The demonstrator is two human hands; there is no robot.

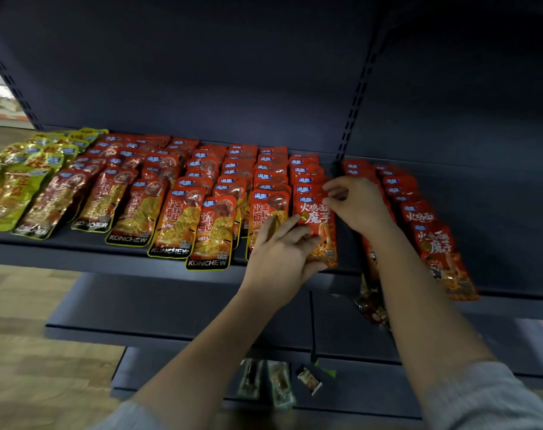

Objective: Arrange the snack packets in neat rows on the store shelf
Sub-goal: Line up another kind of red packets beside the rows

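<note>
Head view: loose packets (276,383) litter the bottom shelf (372,389).

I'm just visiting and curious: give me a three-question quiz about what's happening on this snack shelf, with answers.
1. True or false: both hands are on the same red packet at the front of a row.
2. Which colour are the packets at the far left end of the shelf? A) blue B) green-yellow C) white
3. Fill in: the brand word printed along the bottom of the orange packets is ____.

Key
1. True. The left hand grips its lower part, and the right hand pinches its top edge.
2. B, the green-yellow packets.
3. KONCHEW.
</note>
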